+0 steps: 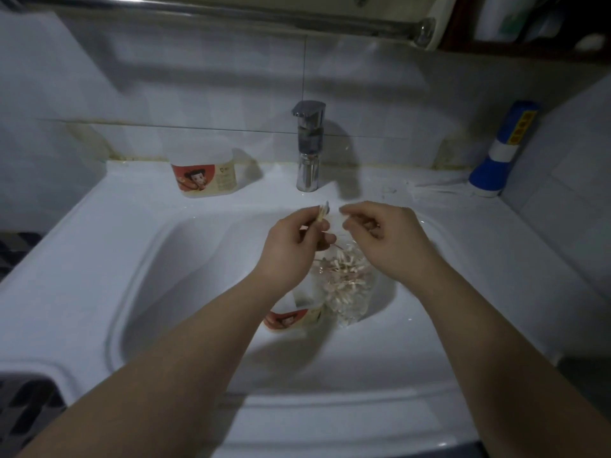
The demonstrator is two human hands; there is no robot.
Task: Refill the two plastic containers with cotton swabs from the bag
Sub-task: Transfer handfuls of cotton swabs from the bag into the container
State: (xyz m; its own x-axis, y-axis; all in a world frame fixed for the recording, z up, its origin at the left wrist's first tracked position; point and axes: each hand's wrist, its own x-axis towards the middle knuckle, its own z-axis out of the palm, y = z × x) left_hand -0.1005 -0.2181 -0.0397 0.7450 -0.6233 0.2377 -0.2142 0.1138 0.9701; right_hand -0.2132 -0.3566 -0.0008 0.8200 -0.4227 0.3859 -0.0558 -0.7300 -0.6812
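A clear plastic bag (347, 279) full of cotton swabs hangs over the basin between my hands. My left hand (291, 246) pinches the bag's top edge on the left and also holds a few swabs that stick up past its fingers. My right hand (386, 236) pinches the top edge on the right. One plastic container (291, 315) with a red cartoon label sits in the basin under my left wrist, partly hidden. A second container (205, 173) with the same label stands upright on the counter, left of the tap.
A chrome tap (308, 143) rises behind the white sink (172, 292). A blue and white torch (502, 150) leans in the back right corner. Loose swabs (426, 188) lie on the counter beside it. A dark basket (23, 411) shows at the lower left.
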